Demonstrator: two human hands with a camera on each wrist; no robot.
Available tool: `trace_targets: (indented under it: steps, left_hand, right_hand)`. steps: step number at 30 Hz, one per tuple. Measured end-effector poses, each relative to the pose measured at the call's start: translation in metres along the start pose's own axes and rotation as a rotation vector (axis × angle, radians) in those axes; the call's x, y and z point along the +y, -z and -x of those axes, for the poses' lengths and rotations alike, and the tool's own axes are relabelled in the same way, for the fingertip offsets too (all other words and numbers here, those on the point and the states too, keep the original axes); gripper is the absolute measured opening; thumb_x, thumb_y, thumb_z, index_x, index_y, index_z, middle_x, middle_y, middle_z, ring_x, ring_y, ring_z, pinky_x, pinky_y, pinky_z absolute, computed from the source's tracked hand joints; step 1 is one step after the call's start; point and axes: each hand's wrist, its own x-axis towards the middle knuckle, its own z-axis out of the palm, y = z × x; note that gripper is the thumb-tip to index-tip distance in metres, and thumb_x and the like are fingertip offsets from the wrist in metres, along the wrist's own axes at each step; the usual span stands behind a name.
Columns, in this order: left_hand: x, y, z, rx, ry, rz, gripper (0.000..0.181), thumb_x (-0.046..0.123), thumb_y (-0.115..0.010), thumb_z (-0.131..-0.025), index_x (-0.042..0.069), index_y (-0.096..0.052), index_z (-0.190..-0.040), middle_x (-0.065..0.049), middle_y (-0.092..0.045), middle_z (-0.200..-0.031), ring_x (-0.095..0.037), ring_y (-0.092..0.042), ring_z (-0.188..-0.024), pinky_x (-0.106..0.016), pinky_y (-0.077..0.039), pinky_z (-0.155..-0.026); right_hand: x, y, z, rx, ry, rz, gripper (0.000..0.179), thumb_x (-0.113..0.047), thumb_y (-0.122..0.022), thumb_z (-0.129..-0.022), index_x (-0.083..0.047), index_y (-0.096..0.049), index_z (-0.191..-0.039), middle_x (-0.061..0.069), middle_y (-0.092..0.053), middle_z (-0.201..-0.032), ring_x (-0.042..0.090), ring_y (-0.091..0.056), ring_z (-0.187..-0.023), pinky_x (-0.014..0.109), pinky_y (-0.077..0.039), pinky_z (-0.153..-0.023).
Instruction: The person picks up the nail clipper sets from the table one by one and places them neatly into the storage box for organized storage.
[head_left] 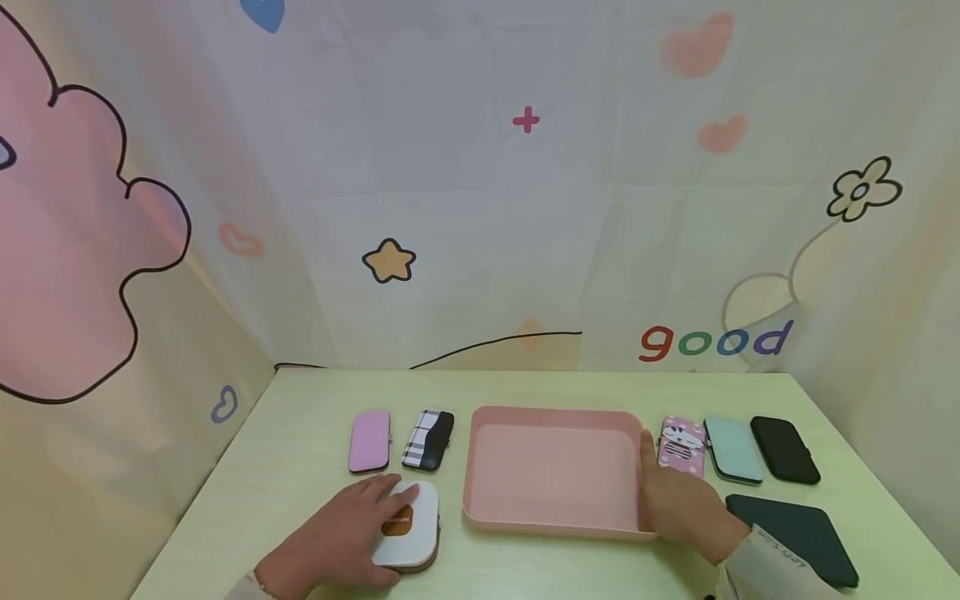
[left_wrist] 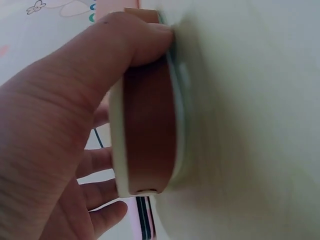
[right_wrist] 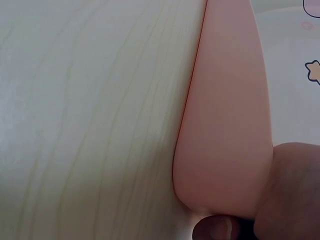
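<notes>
Soft, even light fills the head view, the table (head_left: 555,571) pale and bright; both wrist views are dimmer; the left one looks blurred, with a soft shadow beside the box (left_wrist: 150,125); the right shows shade near the tray (right_wrist: 222,110).

Tray (head_left: 555,471) on table (head_left: 247,508), my right hand (head_left: 682,504) on its right edge; left of it, box (head_left: 423,533) under my left hand (head_left: 348,525), two cases (head_left: 370,442) behind; right, three cases (head_left: 733,450), a fourth case (head_left: 798,537) in front
</notes>
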Motion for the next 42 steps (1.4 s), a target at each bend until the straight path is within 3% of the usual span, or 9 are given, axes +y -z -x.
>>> trace_targets:
  steps: [5,17,22,29,38,42]
  left_hand:
    - [-0.001,0.0,0.0,0.036,-0.01,0.026,0.098,0.06,-0.082,-0.068,0.026,-0.044,-0.152,-0.011,-0.046,-0.15,-0.033,-0.043,-0.138,-0.054,-0.04,-0.109]
    - [-0.004,-0.004,-0.002,0.11,-0.045,0.019,0.094,0.062,-0.082,-0.063,0.029,-0.05,-0.145,-0.006,-0.05,-0.143,-0.027,-0.048,-0.132,-0.05,-0.045,-0.105]
    - [-0.003,-0.002,-0.003,0.113,-0.038,0.012,0.095,0.064,-0.081,-0.062,0.031,-0.049,-0.145,-0.005,-0.05,-0.143,-0.025,-0.049,-0.13,-0.05,-0.045,-0.104]
    - [0.001,0.001,-0.001,0.127,-0.04,0.028,0.104,0.06,-0.083,-0.063,0.024,-0.041,-0.151,0.0,-0.05,-0.141,-0.022,-0.048,-0.128,-0.049,-0.045,-0.105]
    - [0.003,0.006,-0.006,0.139,-0.034,0.028,0.105,0.062,-0.082,-0.063,0.026,-0.04,-0.151,-0.004,-0.05,-0.145,-0.025,-0.048,-0.13,-0.05,-0.045,-0.105]
    - [0.004,0.007,-0.009,0.179,-0.046,0.016,0.103,0.061,-0.082,-0.062,0.027,-0.042,-0.15,-0.001,-0.051,-0.142,-0.02,-0.049,-0.127,-0.047,-0.047,-0.102]
  right_hand:
    - [-0.001,-0.001,0.0,-0.006,-0.006,-0.007,0.085,-0.017,-0.053,-0.095,0.005,0.0,-0.158,0.005,-0.05,-0.061,0.02,-0.045,-0.047,0.031,-0.03,-0.045]
    - [0.0,-0.005,-0.003,0.002,-0.016,-0.001,0.08,-0.018,-0.047,-0.098,0.004,0.001,-0.158,0.003,-0.049,-0.058,0.017,-0.041,-0.045,0.03,-0.025,-0.043]
    - [-0.001,-0.005,-0.004,-0.001,-0.015,0.005,0.082,-0.018,-0.049,-0.097,0.004,0.001,-0.158,0.004,-0.05,-0.058,0.018,-0.042,-0.045,0.03,-0.026,-0.044]
    - [-0.003,-0.001,-0.003,-0.011,-0.005,0.002,0.08,-0.019,-0.049,-0.098,0.006,-0.001,-0.158,0.004,-0.05,-0.059,0.019,-0.045,-0.046,0.031,-0.028,-0.045]
    - [-0.001,0.001,-0.002,0.014,0.023,0.082,0.084,-0.017,-0.055,-0.093,0.01,-0.006,-0.156,0.004,-0.051,-0.058,0.019,-0.044,-0.045,0.031,-0.028,-0.044]
    - [0.0,0.0,-0.003,0.036,0.04,0.109,0.085,-0.016,-0.056,-0.091,0.011,-0.009,-0.155,0.003,-0.049,-0.056,0.017,-0.042,-0.044,0.03,-0.026,-0.044]
